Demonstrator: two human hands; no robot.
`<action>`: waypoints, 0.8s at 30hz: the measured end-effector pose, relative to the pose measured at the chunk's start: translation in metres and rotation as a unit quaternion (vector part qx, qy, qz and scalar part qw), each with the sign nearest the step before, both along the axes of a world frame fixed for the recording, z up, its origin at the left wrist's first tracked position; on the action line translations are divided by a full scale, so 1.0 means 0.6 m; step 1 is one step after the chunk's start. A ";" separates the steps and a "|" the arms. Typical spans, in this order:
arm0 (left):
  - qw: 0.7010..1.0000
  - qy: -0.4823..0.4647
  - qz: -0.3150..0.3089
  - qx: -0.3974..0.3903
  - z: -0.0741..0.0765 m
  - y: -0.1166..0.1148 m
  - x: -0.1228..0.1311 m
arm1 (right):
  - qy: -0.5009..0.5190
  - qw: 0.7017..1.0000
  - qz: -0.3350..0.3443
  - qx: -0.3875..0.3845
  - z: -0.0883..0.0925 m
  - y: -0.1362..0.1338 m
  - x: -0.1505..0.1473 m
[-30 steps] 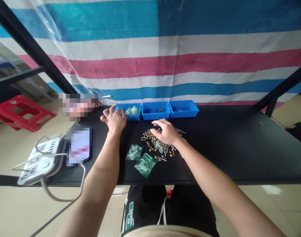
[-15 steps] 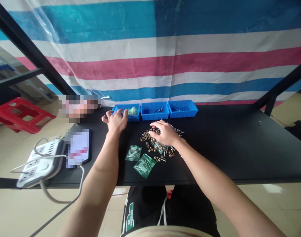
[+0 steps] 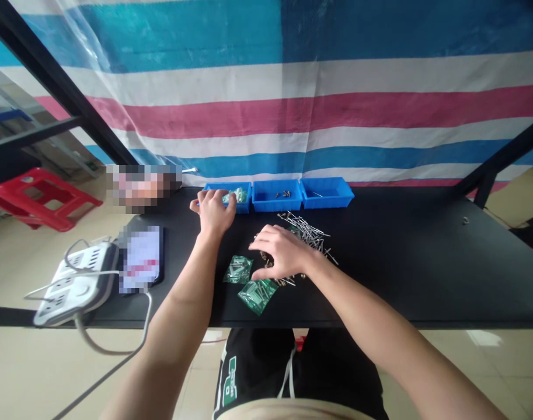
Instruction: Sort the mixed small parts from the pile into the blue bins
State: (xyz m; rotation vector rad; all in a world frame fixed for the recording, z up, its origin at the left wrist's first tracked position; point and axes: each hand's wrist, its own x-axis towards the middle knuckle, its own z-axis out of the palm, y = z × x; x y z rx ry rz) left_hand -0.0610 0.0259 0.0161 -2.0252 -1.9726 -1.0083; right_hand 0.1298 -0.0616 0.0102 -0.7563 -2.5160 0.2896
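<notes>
Head view: metal pcs [image 3: 310, 232] lie under & beside R grip [image 3: 281, 252].

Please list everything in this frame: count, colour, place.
Table: one, black, centre.
Bins: three, blue, table back.
Packets: several, green, table, left bin.
Rods: many, silver, table middle.
Fasteners: many, brassy, beside rods.
Phone: one, black, table left.
Power strip: one, white, table left.
Cables: several, pale, table left.
Blurred item: count unclear, pinkish, back left.
Stool: one, red, far left.
Tarp: one, striped, behind table.
Frame: one, black, both sides.
Trousers: one, black, below table.
Left hand: one, bare, by left bin.
Right hand: one, bare, over fasteners.
</notes>
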 end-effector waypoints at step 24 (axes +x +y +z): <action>0.999 -0.034 -0.030 0.013 0.000 -0.004 0.013 | -0.083 0.992 -0.022 -0.095 -0.006 0.005 0.009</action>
